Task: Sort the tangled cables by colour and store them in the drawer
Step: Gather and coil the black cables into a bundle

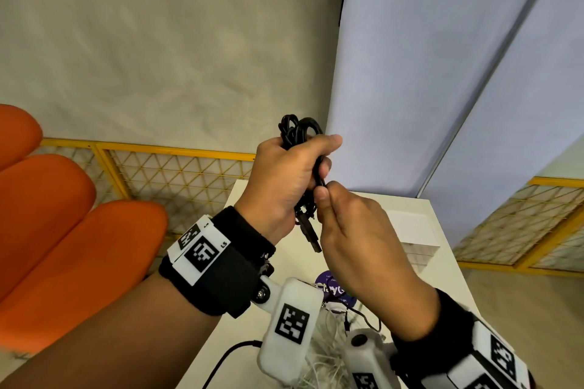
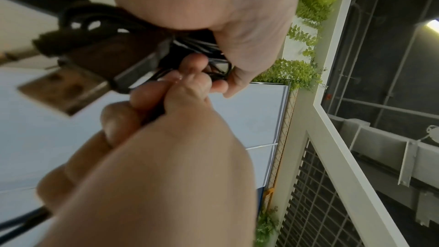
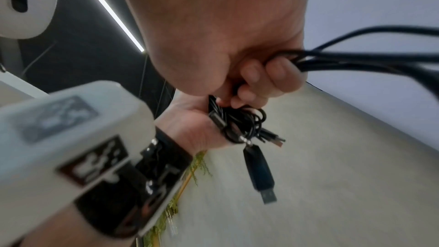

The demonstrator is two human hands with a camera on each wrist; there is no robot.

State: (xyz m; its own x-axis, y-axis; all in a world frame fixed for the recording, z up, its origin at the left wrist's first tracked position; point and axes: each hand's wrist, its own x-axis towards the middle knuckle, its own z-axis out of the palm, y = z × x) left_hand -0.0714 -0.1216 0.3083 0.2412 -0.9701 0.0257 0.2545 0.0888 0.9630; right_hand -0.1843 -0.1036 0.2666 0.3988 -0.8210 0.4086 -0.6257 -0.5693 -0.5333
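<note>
My left hand (image 1: pixel 303 161) is raised above the table and grips a coiled bundle of black cables (image 1: pixel 298 131); loops stick out above its fist. Just below, my right hand (image 1: pixel 325 199) pinches a strand of that bundle between thumb and fingers. A black USB plug (image 1: pixel 311 237) hangs from the bundle between both hands, and looms large and blurred as the USB plug (image 2: pixel 71 89) in the left wrist view. The right wrist view shows the bundle's plug ends (image 3: pixel 240 127) and a dangling USB stick-shaped plug (image 3: pixel 260 174). A tangle of white cables (image 1: pixel 328 354) lies on the table below.
The white table (image 1: pixel 448 278) carries a white box (image 1: pixel 414 230) at its far side, a purple round label (image 1: pixel 335 287) and a loose black cable (image 1: pixel 227 360). Orange seat cushions (image 1: pixel 63 215) stand at the left. A yellow mesh fence (image 1: pixel 177 174) runs behind.
</note>
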